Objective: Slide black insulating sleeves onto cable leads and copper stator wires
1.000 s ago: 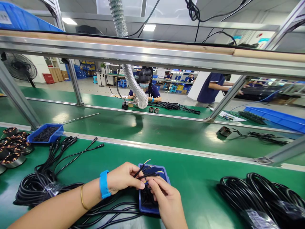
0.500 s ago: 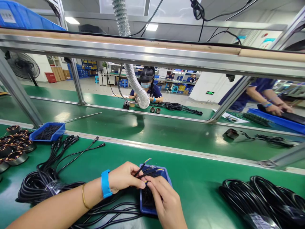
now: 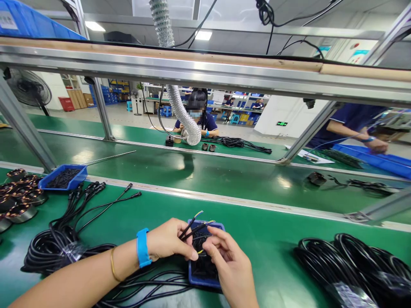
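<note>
Two bare hands meet above a small blue bin (image 3: pixel 205 282) on a green workbench (image 3: pixel 266 239), seen from the head camera. The left hand (image 3: pixel 168 242), with a blue band (image 3: pixel 143 248) and a gold-coloured bangle (image 3: pixel 114 264) behind it, pinches black cables (image 3: pixel 199 229) between thumb and fingers, their stripped ends slanting up to the right with thin coloured wires exposed. The right hand (image 3: pixel 231 263) sits just beside, fingers curled and thumb near the forefinger, close to a yellow wire tip (image 3: pixel 201 252); whether it grips anything cannot be told. Small dark pieces fill the bin beneath.

To the left on the bench lies a bundle of black cables (image 3: pixel 43 253) tied with clear wrap, its connector ends pointing away from the person. Beyond it stand a blue tray (image 3: pixel 75 182) of small black pieces and a cluster of metal rings with copper windings (image 3: pixel 22 212). More coiled cables (image 3: pixel 324 265) lie at the right. Across the frame, a masked co-worker (image 3: pixel 210 123) in dark blue sits behind a silver flexible duct (image 3: pixel 180 112), while another person's hand (image 3: pixel 378 146) hovers near a long blue tray (image 3: pixel 382 162).
</note>
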Tool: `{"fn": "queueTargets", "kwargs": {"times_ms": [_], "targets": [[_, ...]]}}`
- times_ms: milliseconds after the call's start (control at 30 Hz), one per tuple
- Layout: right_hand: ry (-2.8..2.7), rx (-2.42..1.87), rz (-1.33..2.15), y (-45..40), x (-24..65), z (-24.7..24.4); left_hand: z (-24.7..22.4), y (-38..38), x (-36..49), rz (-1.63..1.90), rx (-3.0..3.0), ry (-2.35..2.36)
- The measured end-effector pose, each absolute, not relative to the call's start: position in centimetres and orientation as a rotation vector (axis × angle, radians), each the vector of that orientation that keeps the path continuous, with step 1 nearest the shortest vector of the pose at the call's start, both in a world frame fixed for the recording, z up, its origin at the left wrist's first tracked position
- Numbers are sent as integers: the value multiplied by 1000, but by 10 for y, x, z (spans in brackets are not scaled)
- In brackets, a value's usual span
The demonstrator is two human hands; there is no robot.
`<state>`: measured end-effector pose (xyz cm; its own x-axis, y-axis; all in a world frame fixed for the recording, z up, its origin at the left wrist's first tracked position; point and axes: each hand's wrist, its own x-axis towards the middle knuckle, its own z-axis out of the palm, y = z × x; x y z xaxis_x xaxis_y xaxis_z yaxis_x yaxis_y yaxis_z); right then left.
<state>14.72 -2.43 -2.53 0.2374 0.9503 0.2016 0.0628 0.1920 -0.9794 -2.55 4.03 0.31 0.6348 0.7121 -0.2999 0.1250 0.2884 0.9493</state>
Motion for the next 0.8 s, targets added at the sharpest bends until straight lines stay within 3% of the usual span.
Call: {"fn": "queueTargets", "kwargs": {"times_ms": [800], "targets": [[-1271, -1331, 750, -28, 142, -32, 1, 42, -25, 476, 1271, 898]]}}
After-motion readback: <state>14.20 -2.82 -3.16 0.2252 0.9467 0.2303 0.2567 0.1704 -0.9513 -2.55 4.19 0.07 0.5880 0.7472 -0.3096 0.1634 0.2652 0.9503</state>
